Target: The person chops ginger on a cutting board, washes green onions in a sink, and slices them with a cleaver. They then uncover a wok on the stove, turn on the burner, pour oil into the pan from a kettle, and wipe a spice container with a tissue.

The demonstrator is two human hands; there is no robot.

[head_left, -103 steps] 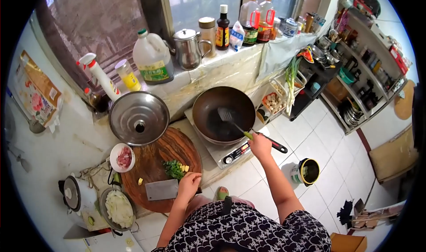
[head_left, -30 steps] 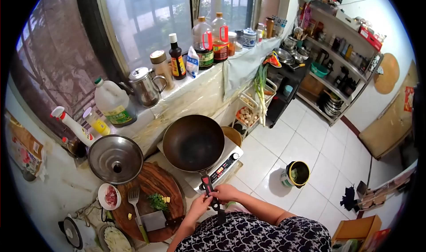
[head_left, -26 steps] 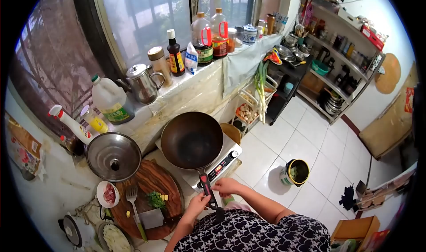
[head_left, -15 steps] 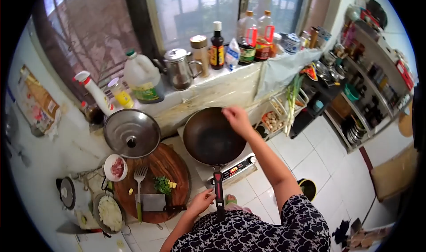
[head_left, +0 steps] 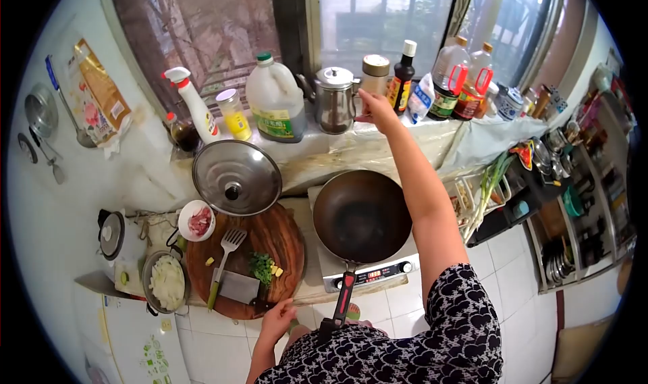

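Note:
My right hand point(head_left: 378, 112) is at the handle of a steel kettle point(head_left: 333, 104) on the window ledge, its fingers closed around the handle. The kettle stands upright. My left hand point(head_left: 277, 320) hangs low by the front edge of the round wooden board point(head_left: 287, 249), near the cleaver point(head_left: 239, 288), with fingers loosely bent and nothing in them. Between my arms a dark wok point(head_left: 361, 215) sits on an induction cooker point(head_left: 378, 274), its handle toward me. On the board lie a slotted spatula point(head_left: 233, 241), chopped greens point(head_left: 260, 267) and small yellow pieces.
A glass lid point(head_left: 236, 174) leans behind the board. Left of it are a bowl of raw meat point(head_left: 200, 222) and a pan of pale slices point(head_left: 167, 283). A vinegar jug point(head_left: 275, 100), spray bottle point(head_left: 192, 104) and sauce bottles point(head_left: 403, 77) line the ledge. Scallions point(head_left: 489, 191) lie at right.
My right hand has gone from above the wok up to the kettle's handle. My left hand has shifted from beside the wok handle toward the board. The view has turned left.

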